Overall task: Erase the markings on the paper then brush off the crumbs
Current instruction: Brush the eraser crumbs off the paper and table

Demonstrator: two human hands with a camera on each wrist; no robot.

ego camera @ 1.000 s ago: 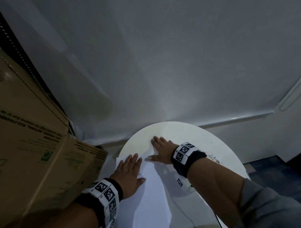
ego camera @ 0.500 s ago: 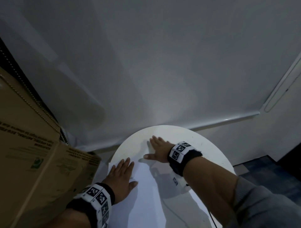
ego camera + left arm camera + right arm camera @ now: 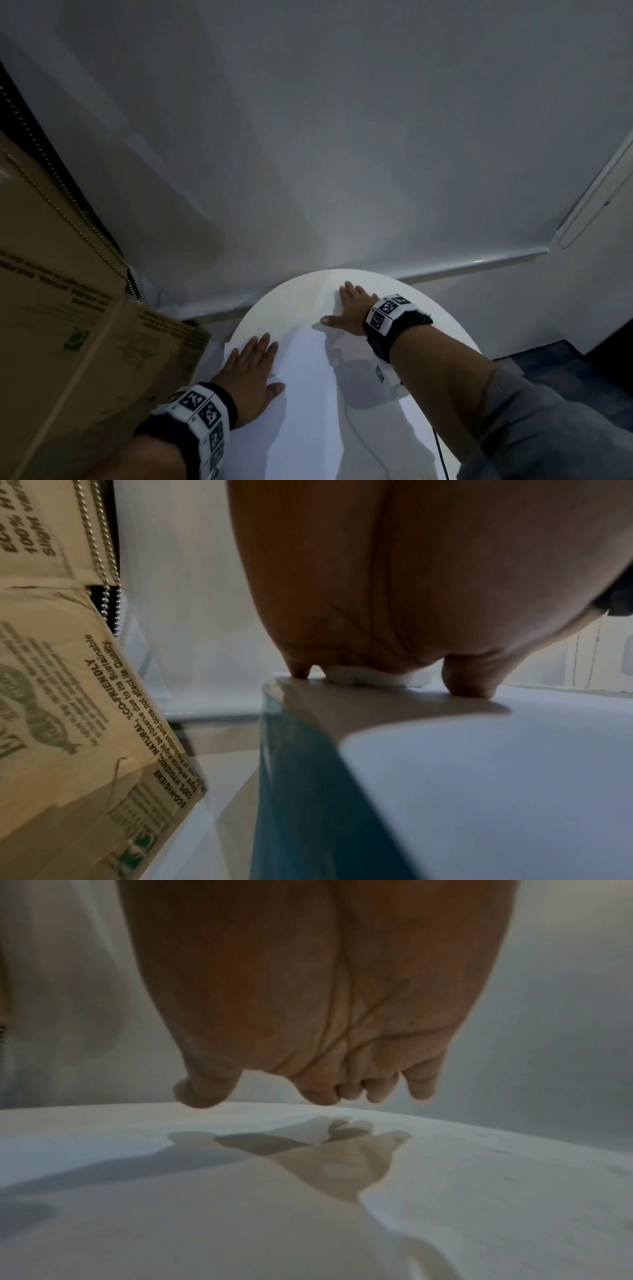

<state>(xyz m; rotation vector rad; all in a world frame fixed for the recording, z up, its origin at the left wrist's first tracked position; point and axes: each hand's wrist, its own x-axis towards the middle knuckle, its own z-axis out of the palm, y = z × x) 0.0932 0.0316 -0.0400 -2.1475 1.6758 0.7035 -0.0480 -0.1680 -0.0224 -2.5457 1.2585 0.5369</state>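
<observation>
On a round white table (image 3: 442, 329), the left hand (image 3: 251, 375) presses flat on the paper (image 3: 308, 394) while the right hand (image 3: 349, 306), fingers straight, hovers just above the tabletop beyond it.

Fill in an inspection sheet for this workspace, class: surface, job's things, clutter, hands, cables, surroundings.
Surface: round white table, lit from above.
Job's things: white paper flat on the table; no markings or crumbs can be made out; a white lump under the left palm in the left wrist view, unclear.
Clutter: nothing seen.
Hands: left hand flat on the paper; right hand open, at the paper's far edge.
Cables: thin white cable across the table.
Surroundings: cardboard box left; white blind behind.
</observation>
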